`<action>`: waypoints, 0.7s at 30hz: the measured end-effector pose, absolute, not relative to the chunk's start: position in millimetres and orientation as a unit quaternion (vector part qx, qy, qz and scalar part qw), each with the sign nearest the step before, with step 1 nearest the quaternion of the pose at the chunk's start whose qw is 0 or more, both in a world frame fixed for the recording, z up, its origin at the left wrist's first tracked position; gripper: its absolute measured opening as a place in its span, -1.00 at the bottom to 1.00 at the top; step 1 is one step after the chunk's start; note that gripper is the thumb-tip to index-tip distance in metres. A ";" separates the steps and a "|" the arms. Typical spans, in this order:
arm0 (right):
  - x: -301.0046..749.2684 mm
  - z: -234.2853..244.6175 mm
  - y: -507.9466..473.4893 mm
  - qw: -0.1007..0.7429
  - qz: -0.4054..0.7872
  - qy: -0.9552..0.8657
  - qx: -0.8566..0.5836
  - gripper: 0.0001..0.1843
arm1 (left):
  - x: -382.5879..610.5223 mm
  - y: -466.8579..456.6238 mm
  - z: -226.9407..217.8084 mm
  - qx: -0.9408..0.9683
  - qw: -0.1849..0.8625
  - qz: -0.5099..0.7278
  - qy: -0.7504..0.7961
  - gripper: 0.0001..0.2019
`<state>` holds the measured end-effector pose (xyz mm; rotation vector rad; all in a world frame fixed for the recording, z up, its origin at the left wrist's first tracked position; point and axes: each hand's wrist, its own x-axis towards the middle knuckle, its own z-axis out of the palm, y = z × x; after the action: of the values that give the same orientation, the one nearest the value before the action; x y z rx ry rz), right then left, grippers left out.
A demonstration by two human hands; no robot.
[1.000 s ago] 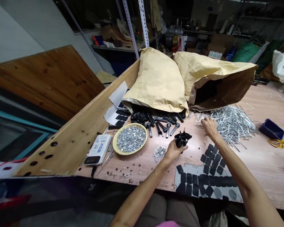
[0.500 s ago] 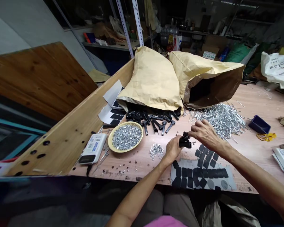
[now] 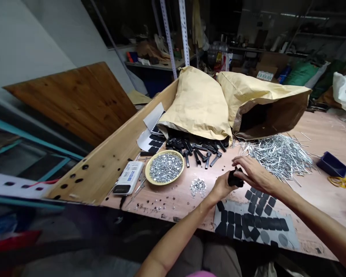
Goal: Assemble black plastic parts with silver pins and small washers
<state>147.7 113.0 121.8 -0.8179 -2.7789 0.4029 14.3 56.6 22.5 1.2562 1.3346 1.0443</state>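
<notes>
Wooden table under dim workshop shelving: both hands meet over its middle. The left hand curls its fingers shut around a black plastic part; the right hand lays bent fingers over its top. Just beside lie black adhesive pads, loose washers, and a pile of metal pins.

The black plastic part is mostly covered by the right hand and left hand, so its shape cannot be told. The right forearm is cut off by the right edge. Black parts run hidden into the left paper sack.
</notes>
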 end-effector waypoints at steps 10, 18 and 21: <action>169.0 34.6 100.2 0.231 0.554 -0.631 -0.491 -0.37 | 14.2 62.7 31.6 0.361 0.633 0.505 0.462 -0.51; 127.7 19.6 85.5 0.446 0.664 -0.402 -0.445 -0.48 | 30.5 67.9 19.2 0.422 0.601 0.483 0.477 -0.35; 126.2 18.6 87.5 0.514 0.598 -0.399 -0.468 -0.53 | 28.8 71.2 16.9 0.458 0.497 0.510 0.532 -0.42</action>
<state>126.2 87.5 18.6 -1.1236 -0.9586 1.4372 28.8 71.2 16.9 1.1088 1.2887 1.2341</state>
